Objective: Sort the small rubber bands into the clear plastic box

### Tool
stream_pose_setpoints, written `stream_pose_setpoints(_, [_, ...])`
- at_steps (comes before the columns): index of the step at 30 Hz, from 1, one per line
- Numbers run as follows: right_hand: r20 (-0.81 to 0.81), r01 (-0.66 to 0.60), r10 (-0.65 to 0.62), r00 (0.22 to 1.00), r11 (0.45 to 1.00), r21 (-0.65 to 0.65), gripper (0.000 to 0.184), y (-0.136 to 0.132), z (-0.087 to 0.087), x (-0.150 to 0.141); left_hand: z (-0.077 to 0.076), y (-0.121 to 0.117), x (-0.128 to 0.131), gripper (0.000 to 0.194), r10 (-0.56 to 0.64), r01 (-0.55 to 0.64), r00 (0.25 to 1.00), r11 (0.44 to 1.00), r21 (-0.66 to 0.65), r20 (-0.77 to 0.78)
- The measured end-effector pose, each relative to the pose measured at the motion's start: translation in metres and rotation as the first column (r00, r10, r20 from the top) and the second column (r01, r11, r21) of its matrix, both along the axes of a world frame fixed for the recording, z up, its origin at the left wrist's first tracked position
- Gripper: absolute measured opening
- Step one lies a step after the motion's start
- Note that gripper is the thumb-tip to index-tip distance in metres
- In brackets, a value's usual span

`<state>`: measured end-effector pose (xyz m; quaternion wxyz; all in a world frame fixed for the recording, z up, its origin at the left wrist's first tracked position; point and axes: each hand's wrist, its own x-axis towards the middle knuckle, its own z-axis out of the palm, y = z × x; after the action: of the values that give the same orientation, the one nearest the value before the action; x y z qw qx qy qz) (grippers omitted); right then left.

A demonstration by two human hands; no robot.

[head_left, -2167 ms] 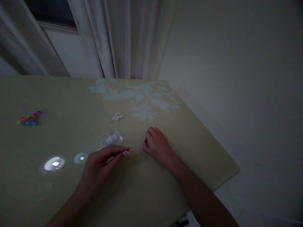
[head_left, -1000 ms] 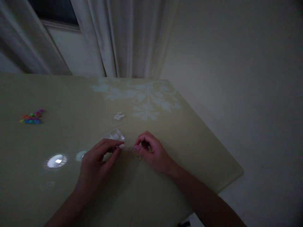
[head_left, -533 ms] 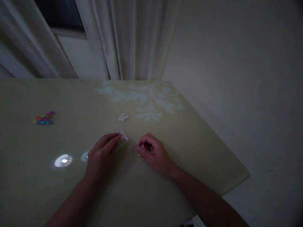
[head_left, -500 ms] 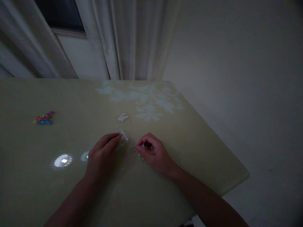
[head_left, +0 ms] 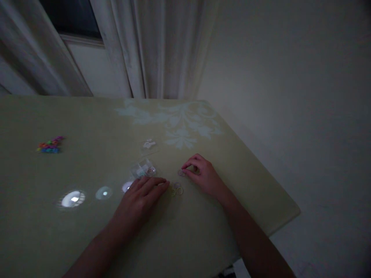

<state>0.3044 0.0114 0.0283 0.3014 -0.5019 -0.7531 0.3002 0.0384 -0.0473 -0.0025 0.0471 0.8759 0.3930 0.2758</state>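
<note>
My right hand point(head_left: 201, 172) is closed in a pinch, thumb and forefinger on a small pale purplish ring point(head_left: 181, 173) close to the tabletop. My left hand point(head_left: 143, 195) lies low over the table with its fingers stretched forward. Its fingertips come close to several thin rings point(head_left: 179, 191), yellowish and pale pink, lying together between the hands. Whether they touch a ring I cannot tell. Just beyond the left knuckles stands a small clear plastic box point(head_left: 143, 168) with divisions; little items show inside, including a reddish ring.
Behind the box lies a clear flat piece with a white shape point(head_left: 148, 144) on it. A pile of small colourful pieces point(head_left: 50, 146) sits far left. The glossy table point(head_left: 95, 231) has a corner on the right; curtains point(head_left: 162, 50) hang behind.
My left hand has let go of the clear box and moved right, towards the rings. My right hand has shifted right and slightly away from me with a ring, leaving the other rings behind.
</note>
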Motion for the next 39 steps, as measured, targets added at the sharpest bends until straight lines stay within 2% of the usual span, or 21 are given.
stream_pose_setpoints(5, [0.116,-0.039,0.042,0.992,0.999,-0.024,0.006,-0.002,-0.003,-0.001,-0.001,-0.004,0.005,0.045,0.005,-0.009,0.996,0.999,-0.045,-0.089])
stream_pose_setpoints(10, [0.154,-0.072,0.076,0.985,0.997,-0.028,0.014,-0.003,-0.003,-0.005,0.000,-0.003,-0.001,0.040,0.008,-0.013,0.998,0.998,-0.066,-0.069])
stream_pose_setpoints(14, [0.199,-0.096,0.100,0.975,0.995,-0.030,0.008,-0.002,-0.005,-0.004,0.002,-0.003,-0.001,0.033,0.013,-0.016,0.999,0.995,-0.094,-0.034])
stream_pose_setpoints(17, [0.306,-0.117,0.108,0.946,0.993,0.011,0.001,-0.003,-0.008,-0.004,0.003,-0.003,0.000,0.027,0.069,-0.072,0.997,0.993,-0.091,-0.033])
stream_pose_setpoints(19, [0.383,-0.145,0.112,0.917,0.988,0.057,0.004,-0.005,-0.008,-0.005,0.003,-0.002,0.001,0.025,0.105,-0.108,0.994,0.991,-0.079,-0.042])
stream_pose_setpoints(22, [0.445,-0.173,0.110,0.889,0.980,0.102,0.006,-0.008,-0.007,-0.007,0.002,-0.002,0.001,0.025,0.091,-0.095,0.993,0.994,-0.056,-0.069])
stream_pose_setpoints(24, [0.396,-0.165,0.115,0.911,0.982,0.094,0.007,-0.009,-0.005,-0.008,0.001,-0.002,0.001,0.027,0.069,-0.072,0.993,0.997,-0.028,-0.101])
stream_pose_setpoints(26, [0.242,-0.171,0.153,0.958,0.984,0.053,0.008,-0.011,-0.003,-0.009,0.002,-0.003,0.003,0.029,0.071,-0.073,0.992,0.997,-0.013,-0.107])
stream_pose_setpoints(29, [-0.051,-0.214,0.213,0.976,0.977,-0.002,0.010,-0.014,0.000,-0.013,0.008,-0.005,0.006,0.027,0.103,-0.103,0.995,0.989,-0.106,-0.005])
stream_pose_setpoints(31, [-0.168,-0.240,0.234,0.958,0.971,-0.016,0.012,-0.017,0.000,-0.018,0.014,-0.005,0.009,0.024,0.157,-0.132,0.981,0.971,-0.198,0.117])
stream_pose_setpoints(35, [-0.220,-0.250,0.238,0.946,0.968,-0.029,0.012,-0.020,-0.001,-0.023,0.017,-0.005,0.012,0.021,0.281,-0.197,0.921,0.933,-0.301,0.270])
stream_pose_setpoints(39, [-0.124,-0.204,0.201,0.972,0.979,-0.014,0.011,-0.017,-0.002,-0.018,0.008,-0.005,0.007,0.024,0.256,-0.189,0.931,0.948,-0.255,0.261])
